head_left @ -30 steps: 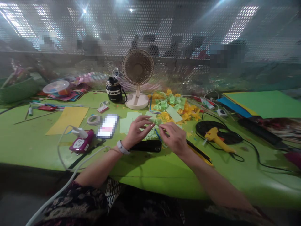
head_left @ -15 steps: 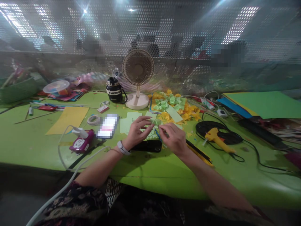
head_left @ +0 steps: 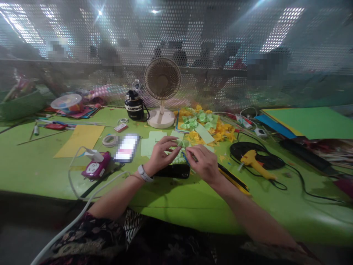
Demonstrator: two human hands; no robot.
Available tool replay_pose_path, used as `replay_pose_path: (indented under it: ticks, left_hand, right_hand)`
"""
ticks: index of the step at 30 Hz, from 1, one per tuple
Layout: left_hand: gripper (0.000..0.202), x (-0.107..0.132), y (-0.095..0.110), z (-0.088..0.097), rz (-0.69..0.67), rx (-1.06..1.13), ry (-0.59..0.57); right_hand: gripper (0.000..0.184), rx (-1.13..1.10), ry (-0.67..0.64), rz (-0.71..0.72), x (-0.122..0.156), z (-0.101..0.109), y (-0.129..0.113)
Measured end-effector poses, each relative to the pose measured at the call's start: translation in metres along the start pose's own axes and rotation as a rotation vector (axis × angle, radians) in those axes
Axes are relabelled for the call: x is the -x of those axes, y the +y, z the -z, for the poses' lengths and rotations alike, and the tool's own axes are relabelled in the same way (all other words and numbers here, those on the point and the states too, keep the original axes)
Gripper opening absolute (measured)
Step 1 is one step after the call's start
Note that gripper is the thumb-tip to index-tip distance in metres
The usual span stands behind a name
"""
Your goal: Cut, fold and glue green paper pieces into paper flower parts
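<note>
A small folded light-green paper piece [head_left: 182, 142] is pinched between the fingertips of both hands. My left hand [head_left: 162, 154], with a pale watch on its wrist, closes thumb and fingers on its left side. My right hand [head_left: 204, 161] pinches it at the right; its curled fingers hide part of the grip. Under the hands lie small green paper scraps [head_left: 179, 159] and a thin blue item, partly hidden by my right hand. A black phone-like object [head_left: 176, 171] lies just below my left hand. Flat green paper sheets [head_left: 149, 145] lie behind it.
Behind the hands are a fan [head_left: 162, 79], a dark bottle [head_left: 134, 106] and a pile of green and orange paper shapes [head_left: 202, 119]. A yellow glue gun [head_left: 255, 163] and a yellow-black cutter [head_left: 234, 180] lie right; a lit phone [head_left: 127, 148] and purple power socket [head_left: 96, 166] left.
My hands stay almost in place. The green paper piece between the fingertips has shifted only slightly.
</note>
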State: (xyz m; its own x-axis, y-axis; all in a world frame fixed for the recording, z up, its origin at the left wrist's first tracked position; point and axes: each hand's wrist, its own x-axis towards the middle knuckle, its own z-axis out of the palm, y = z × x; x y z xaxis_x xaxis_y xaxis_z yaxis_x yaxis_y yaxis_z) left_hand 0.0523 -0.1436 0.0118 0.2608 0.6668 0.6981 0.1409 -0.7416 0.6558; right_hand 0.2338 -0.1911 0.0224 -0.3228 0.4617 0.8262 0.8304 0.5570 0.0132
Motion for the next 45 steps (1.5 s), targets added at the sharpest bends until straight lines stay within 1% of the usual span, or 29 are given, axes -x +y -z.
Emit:
replay_pose_path:
  ticks: [5,10,14,16,18,20,22,24,26,29,31,32,34,36,37,40,42,45]
  left_hand:
    - [0.018,0.0,0.001,0.0,0.011,0.017,0.004]
    - [0.019,0.0,0.003,0.001,0.019,0.024,-0.009]
    - [0.023,-0.001,0.006,0.002,0.051,0.088,0.007]
    - [0.027,-0.002,0.007,0.002,0.131,0.163,0.049]
    - [0.032,-0.005,0.006,0.003,0.291,0.275,0.09]
    - [0.035,-0.007,0.004,0.003,0.481,0.398,0.065]
    - [0.037,-0.009,0.002,0.003,0.613,0.498,-0.012]
    - [0.037,-0.01,0.001,0.002,0.661,0.559,-0.066]
    - [0.035,-0.01,0.001,0.001,0.667,0.574,-0.084]
    - [0.03,-0.009,-0.002,-0.002,0.642,0.522,-0.058]
    - [0.026,-0.008,-0.005,-0.003,0.618,0.464,-0.021]
    - [0.024,-0.008,-0.006,-0.003,0.611,0.436,-0.007]
    - [0.02,-0.008,-0.009,-0.004,0.608,0.395,0.0]
    - [0.017,-0.007,-0.011,-0.004,0.605,0.365,-0.012]
    - [0.017,-0.006,-0.012,-0.004,0.598,0.35,-0.023]
    - [0.017,-0.004,-0.013,-0.004,0.567,0.3,-0.079]
    - [0.018,-0.004,-0.013,-0.004,0.554,0.271,-0.101]
    - [0.019,-0.004,-0.012,-0.004,0.556,0.259,-0.089]
  right_hand:
    - [0.011,0.007,0.019,0.024,0.0,0.0,-0.001]
    - [0.012,0.006,0.011,0.01,0.0,0.0,0.0]
    - [0.01,-0.025,0.054,-0.001,-0.002,0.0,0.005]
    - [0.009,-0.032,0.1,0.002,-0.002,-0.001,0.009]
    - [0.01,-0.027,0.144,0.013,-0.001,-0.003,0.013]
    - [0.011,-0.023,0.16,0.034,0.001,-0.005,0.017]
    - [0.012,-0.025,0.157,0.065,0.003,-0.007,0.02]
    - [0.013,-0.025,0.148,0.1,0.005,-0.007,0.02]
    - [0.014,-0.019,0.124,0.132,0.005,-0.008,0.02]
    - [0.015,-0.05,0.086,0.15,0.005,-0.009,0.02]
    - [0.016,-0.135,0.087,0.079,0.005,-0.011,0.019]
    - [0.016,-0.186,0.09,0.005,0.005,-0.011,0.019]
    - [0.015,-0.281,0.072,-0.19,0.004,-0.012,0.019]
    - [0.018,-0.352,-0.002,-0.364,0.004,-0.014,0.018]
    - [0.019,-0.383,-0.054,-0.417,0.004,-0.014,0.018]
    - [0.018,-0.446,-0.179,-0.465,0.005,-0.015,0.017]
    - [0.018,-0.458,-0.209,-0.485,0.004,-0.016,0.016]
    - [0.02,-0.487,-0.225,-0.58,0.003,-0.015,0.015]
